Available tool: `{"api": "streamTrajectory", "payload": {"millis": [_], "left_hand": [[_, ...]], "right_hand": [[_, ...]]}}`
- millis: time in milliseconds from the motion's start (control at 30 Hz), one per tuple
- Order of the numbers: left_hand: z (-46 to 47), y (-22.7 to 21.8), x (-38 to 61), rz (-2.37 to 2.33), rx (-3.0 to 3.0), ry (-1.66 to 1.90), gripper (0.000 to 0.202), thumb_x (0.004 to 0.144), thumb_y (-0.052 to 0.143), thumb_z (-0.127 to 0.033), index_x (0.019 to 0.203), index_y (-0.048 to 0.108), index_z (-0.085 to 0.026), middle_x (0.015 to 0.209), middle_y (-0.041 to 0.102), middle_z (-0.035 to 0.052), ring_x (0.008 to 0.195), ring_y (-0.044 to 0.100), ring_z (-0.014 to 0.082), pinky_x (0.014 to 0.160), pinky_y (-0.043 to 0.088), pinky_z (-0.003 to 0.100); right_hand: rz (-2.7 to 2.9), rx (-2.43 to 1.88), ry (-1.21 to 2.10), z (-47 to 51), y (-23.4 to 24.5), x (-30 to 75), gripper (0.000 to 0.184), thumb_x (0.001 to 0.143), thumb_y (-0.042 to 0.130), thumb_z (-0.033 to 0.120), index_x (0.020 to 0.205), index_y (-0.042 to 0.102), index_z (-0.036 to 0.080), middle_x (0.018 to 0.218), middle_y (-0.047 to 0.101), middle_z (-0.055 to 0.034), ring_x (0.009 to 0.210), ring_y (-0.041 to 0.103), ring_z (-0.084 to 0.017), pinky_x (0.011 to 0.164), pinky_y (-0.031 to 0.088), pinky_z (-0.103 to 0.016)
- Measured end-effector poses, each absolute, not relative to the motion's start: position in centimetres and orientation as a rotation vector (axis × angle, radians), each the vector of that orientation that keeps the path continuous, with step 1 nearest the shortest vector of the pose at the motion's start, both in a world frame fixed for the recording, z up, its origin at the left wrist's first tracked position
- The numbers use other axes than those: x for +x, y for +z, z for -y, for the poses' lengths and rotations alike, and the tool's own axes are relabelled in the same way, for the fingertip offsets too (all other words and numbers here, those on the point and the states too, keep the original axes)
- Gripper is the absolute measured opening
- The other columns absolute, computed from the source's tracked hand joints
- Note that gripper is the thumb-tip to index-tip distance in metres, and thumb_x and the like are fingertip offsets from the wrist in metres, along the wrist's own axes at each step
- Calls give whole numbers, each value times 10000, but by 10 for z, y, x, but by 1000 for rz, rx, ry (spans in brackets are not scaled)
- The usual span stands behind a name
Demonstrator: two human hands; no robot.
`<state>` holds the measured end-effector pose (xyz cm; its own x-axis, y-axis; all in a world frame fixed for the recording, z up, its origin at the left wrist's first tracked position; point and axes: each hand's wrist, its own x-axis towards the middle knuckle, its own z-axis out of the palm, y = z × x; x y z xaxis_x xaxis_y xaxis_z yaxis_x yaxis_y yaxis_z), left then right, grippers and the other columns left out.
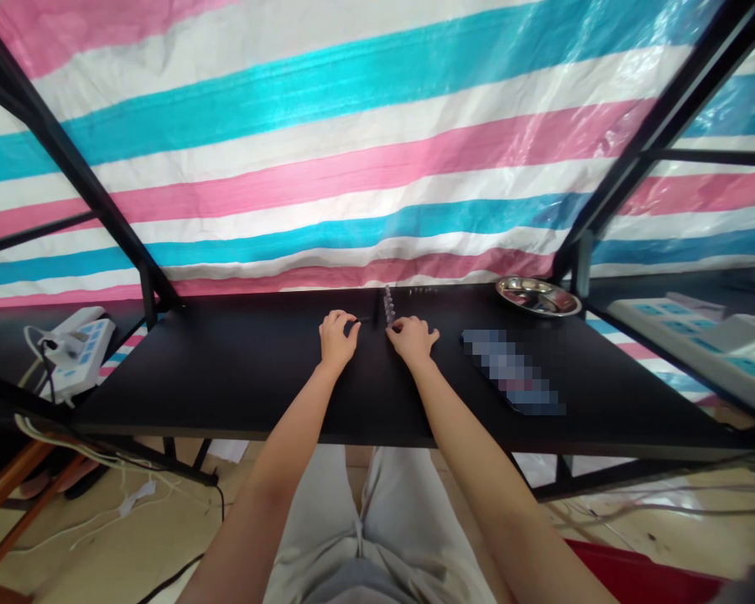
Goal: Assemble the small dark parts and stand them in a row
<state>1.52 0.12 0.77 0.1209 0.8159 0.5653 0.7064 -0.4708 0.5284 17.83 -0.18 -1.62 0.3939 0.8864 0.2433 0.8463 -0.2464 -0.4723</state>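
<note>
My left hand (pixel 338 340) rests low over the black table, thumb and fingers curled together. At its fingertips is a thin dark piece, too small to name. Just to the right, my right hand (pixel 415 337) has its thumb and index finger closed at the near end of a clear bumpy strip (pixel 388 305). The strip points away from me toward the table's back edge. A narrow dark line or bar (pixel 377 306) lies between the strip and my left hand. Several tiny light bits (pixel 423 291) lie behind my right hand.
On the black table (pixel 226 369) a divided metal plate (pixel 537 297) stands at the back right, and a blurred-out flat object (pixel 512 373) lies nearer. Power strips (pixel 81 356) with cables sit at the left. Black frame posts rise at both sides before a striped sheet (pixel 352 168).
</note>
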Motion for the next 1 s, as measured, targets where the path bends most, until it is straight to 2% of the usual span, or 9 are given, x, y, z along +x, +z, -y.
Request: {"api": "streamTrajectory", "payload": {"millis": [267,633,1000], "left_hand": [[-2,7,14,-1548,2233,1281,119,799,536,-253,879,613,-211,965,568,44,919,516,175,808,380,303],[-3,7,13,-1523,2237,1375,131,812,523,-263,891,612,-208,967,570,44,914,519,166,813,372,287],[-1,8,13,-1470,2255,1432,159,822,517,-290,905,626,-210,983,588,44,919,524,162,829,369,296]], "right_hand": [[1648,-2050,1,3,-14,173,176,780,486,304,778,626,196,915,590,-53,906,479,-217,933,193,-504],[1785,-1922,-63,10,-4,163,177,798,469,286,767,612,186,900,597,-61,885,489,-206,830,237,-387],[1852,-1894,-81,14,-1,159,151,787,481,263,737,593,175,867,595,-55,850,498,-189,747,237,-333]]}}
